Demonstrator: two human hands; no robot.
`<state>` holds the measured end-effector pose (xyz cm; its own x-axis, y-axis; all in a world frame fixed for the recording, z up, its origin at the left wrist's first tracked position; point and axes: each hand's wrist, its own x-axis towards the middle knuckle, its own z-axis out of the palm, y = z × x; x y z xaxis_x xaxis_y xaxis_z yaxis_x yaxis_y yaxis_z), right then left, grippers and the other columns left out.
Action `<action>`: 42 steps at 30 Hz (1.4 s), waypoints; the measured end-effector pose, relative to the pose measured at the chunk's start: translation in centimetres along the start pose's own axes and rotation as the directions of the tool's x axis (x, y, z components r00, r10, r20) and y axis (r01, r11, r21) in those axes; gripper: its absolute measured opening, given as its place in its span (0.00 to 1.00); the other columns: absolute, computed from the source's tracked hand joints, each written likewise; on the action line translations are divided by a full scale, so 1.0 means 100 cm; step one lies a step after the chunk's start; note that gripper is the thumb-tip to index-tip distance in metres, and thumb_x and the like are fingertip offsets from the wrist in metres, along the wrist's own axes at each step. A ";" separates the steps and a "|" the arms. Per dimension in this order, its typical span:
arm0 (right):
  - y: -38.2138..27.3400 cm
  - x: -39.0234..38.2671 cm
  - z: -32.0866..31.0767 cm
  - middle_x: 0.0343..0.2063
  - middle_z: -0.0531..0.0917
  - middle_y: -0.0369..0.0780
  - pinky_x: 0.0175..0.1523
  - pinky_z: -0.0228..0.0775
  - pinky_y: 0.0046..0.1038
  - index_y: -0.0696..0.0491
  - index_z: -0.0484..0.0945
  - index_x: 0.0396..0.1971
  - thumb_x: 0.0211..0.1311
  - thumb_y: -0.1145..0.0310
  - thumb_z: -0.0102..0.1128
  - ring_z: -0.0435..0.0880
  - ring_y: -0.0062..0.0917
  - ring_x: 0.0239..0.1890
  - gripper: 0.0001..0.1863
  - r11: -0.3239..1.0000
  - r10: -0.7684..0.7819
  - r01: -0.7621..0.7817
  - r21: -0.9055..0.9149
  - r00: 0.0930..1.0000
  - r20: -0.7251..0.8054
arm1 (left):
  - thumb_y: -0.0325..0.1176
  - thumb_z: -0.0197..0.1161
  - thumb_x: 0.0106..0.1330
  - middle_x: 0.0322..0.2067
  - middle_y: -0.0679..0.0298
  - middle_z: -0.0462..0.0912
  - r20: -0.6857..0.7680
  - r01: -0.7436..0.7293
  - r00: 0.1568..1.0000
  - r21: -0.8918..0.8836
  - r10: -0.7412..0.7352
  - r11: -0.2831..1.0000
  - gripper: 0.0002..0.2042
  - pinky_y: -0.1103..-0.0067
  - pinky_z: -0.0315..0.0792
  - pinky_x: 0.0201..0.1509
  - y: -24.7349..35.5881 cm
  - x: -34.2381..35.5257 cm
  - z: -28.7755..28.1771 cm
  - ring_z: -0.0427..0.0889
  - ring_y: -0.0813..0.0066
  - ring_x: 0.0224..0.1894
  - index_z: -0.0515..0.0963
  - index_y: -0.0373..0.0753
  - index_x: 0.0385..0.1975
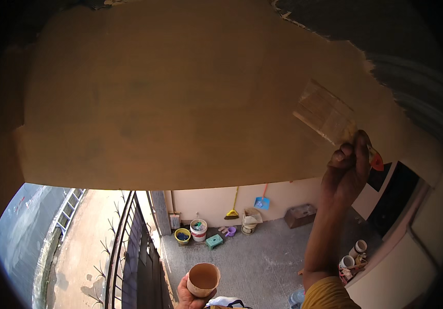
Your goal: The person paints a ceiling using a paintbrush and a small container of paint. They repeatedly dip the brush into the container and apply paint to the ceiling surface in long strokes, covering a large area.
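My right hand [346, 167] is raised to the ceiling [170, 108], its fingers closed round a wide flat paintbrush [325, 112] with a red-orange handle end. The brush head lies against or just under the brown-coated surface; I cannot tell whether it touches. Low in the view, my left hand [185, 296] grips a pale round cup [204, 278] from its left side. Tan paint-like liquid shows inside it.
Rough, peeling edges border the ceiling coat. Far below, along the wall, stand a yellow broom [232, 212], a blue dustpan [262, 203], a white bucket [198, 235] and a green stool [214, 241]. A spiked metal gate [128, 247] is at left, with a ladder [68, 213] beyond.
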<state>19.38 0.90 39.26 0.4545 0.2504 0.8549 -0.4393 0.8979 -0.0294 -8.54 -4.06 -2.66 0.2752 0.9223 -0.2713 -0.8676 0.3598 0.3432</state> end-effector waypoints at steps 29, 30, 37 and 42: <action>0.048 0.124 0.028 0.38 0.86 0.40 0.29 0.71 0.20 0.63 0.83 0.43 0.63 0.77 0.67 0.85 0.23 0.30 0.10 0.929 -0.167 0.152 -0.337 0.986 -0.015 | 0.69 0.55 0.64 0.46 0.62 0.86 -0.118 0.013 0.993 -0.105 -0.025 0.994 0.32 0.58 0.83 0.42 -0.007 -0.012 0.019 0.85 0.56 0.45 0.78 0.47 0.54; 0.047 0.126 0.025 0.40 0.86 0.41 0.30 0.72 0.20 0.62 0.84 0.45 0.65 0.77 0.66 0.85 0.23 0.32 0.10 0.916 -0.176 0.164 -0.367 0.984 0.000 | 0.69 0.55 0.65 0.46 0.62 0.86 -0.113 0.015 0.993 -0.106 -0.027 0.994 0.32 0.58 0.83 0.42 -0.008 -0.011 0.015 0.85 0.56 0.45 0.78 0.47 0.54; 0.031 0.131 -0.008 0.41 0.85 0.39 0.33 0.71 0.20 0.62 0.84 0.46 0.67 0.76 0.63 0.84 0.23 0.32 0.10 0.536 -0.399 0.395 -0.746 0.897 0.189 | 0.68 0.54 0.66 0.44 0.61 0.85 -0.128 0.014 0.991 -0.087 -0.025 0.996 0.31 0.60 0.82 0.40 -0.006 -0.014 0.022 0.84 0.57 0.44 0.78 0.47 0.53; 0.037 0.113 0.021 0.40 0.85 0.40 0.34 0.71 0.22 0.62 0.84 0.47 0.68 0.75 0.63 0.84 0.25 0.33 0.11 0.832 -0.221 0.254 -0.494 0.967 0.127 | 0.69 0.54 0.65 0.43 0.62 0.85 -0.162 0.051 0.985 -0.080 -0.063 0.996 0.32 0.60 0.82 0.40 -0.006 -0.011 0.020 0.84 0.58 0.44 0.79 0.47 0.52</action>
<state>21.27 6.27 49.96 0.4383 -0.0018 0.8988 0.1328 0.9892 -0.0627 -7.46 -5.02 -0.79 0.2589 0.8626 -0.4346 -0.8827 0.3940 0.2561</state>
